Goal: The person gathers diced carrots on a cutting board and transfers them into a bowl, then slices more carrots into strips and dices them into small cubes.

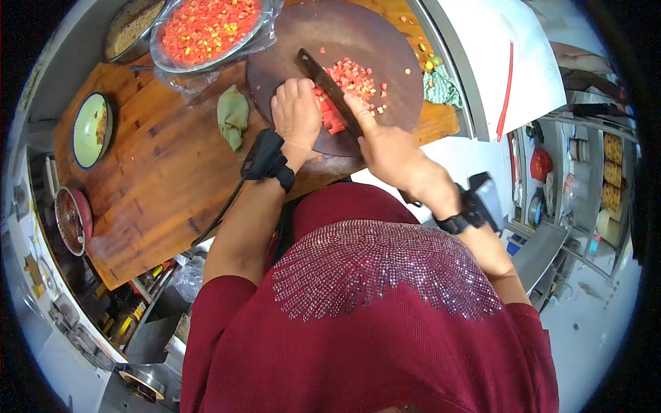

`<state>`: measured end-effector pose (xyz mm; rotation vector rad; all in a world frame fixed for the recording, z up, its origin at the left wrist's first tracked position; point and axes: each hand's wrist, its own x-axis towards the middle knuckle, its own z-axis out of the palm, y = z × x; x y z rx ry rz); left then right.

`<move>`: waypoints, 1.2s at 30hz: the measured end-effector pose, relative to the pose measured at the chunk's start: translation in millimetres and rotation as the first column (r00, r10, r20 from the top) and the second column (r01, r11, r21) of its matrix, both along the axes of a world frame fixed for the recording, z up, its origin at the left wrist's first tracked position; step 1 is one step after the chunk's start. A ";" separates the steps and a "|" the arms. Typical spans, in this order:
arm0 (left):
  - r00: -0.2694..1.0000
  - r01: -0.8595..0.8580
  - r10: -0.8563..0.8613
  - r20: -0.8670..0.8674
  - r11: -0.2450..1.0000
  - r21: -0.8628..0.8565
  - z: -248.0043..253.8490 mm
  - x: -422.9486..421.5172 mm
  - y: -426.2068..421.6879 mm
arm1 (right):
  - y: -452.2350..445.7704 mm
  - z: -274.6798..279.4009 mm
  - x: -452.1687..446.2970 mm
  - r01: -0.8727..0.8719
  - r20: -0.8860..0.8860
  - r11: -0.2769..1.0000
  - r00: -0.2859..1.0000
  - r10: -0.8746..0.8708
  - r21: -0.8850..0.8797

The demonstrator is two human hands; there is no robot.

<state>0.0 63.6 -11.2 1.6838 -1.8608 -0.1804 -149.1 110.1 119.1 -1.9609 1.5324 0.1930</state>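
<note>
My right hand (391,153) grips a dark-bladed kitchen knife (329,89), its index finger stretched along the blade. The blade stands on a round brown chopping board (392,41). Close to the blade's left side, my left hand (296,113) is closed, fingers curled down on red food strips (332,118); its fingertips are partly hidden. Small red and pale diced pieces (352,79) lie heaped to the right of the blade. The exact kind of food cannot be made out. A black device is strapped on each wrist.
A plastic-lined metal bowl (160,43) of red and yellow dice stands behind left. A green cloth (233,113) lies left of the board. Further left are a green bowl (84,141) and a red-rimmed bowl (84,210). A striped cloth (442,88) lies on the right.
</note>
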 end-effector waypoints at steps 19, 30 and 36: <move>1.000 0.008 -0.008 0.008 0.996 -0.090 -3.4 3.6 -0.1 | 8.5 2.9 10.7 0.035 0.022 0.998 0.999 -0.034 -0.057; 0.997 0.011 -0.020 -0.078 0.993 -0.114 -3.8 6.9 2.0 | -23.5 5.6 15.3 -0.030 0.093 0.986 0.995 0.046 -0.166; 0.997 0.032 -0.041 -0.061 0.989 -0.145 -9.6 16.1 4.4 | 5.0 12.9 16.9 0.015 0.035 0.998 0.999 -0.012 -0.065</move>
